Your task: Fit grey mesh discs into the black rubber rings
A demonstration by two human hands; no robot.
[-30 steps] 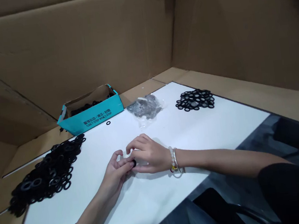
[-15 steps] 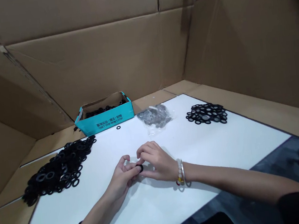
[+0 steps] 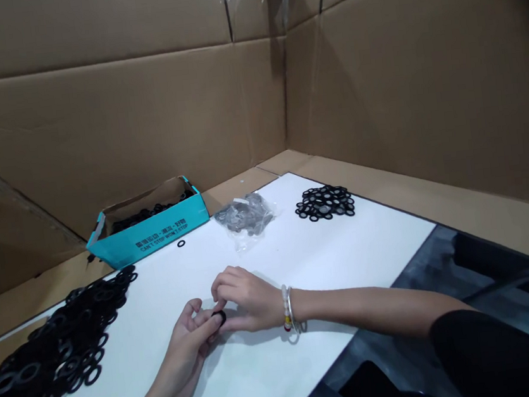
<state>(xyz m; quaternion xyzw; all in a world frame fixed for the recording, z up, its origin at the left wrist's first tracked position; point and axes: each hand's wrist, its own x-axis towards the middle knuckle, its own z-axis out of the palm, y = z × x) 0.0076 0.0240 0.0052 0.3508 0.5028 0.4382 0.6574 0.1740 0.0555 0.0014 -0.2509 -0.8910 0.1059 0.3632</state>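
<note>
Between my two hands is a small black ring [image 3: 219, 317], just above the white tabletop. My left hand [image 3: 194, 327] pinches it between thumb and fingers. My right hand [image 3: 247, 299], with bracelets at the wrist, closes on the ring's other side with thumb and fingertips. The fingers hide part of the ring. To the left lies a big heap of black rings [image 3: 70, 341]. Farther back on the right is a smaller pile of black rings [image 3: 325, 203], with greyish discs showing in their holes.
A turquoise box [image 3: 154, 233] holding many black rings stands at the back left. One loose ring [image 3: 181, 243] lies in front of it. A clear plastic bag [image 3: 246, 216] of grey pieces sits at the back middle. Cardboard walls [image 3: 164, 120] surround the white tabletop [image 3: 328, 255].
The view has turned to the right, so everything appears farther left. Both hands stay together on the black ring, with little change in their grip.
</note>
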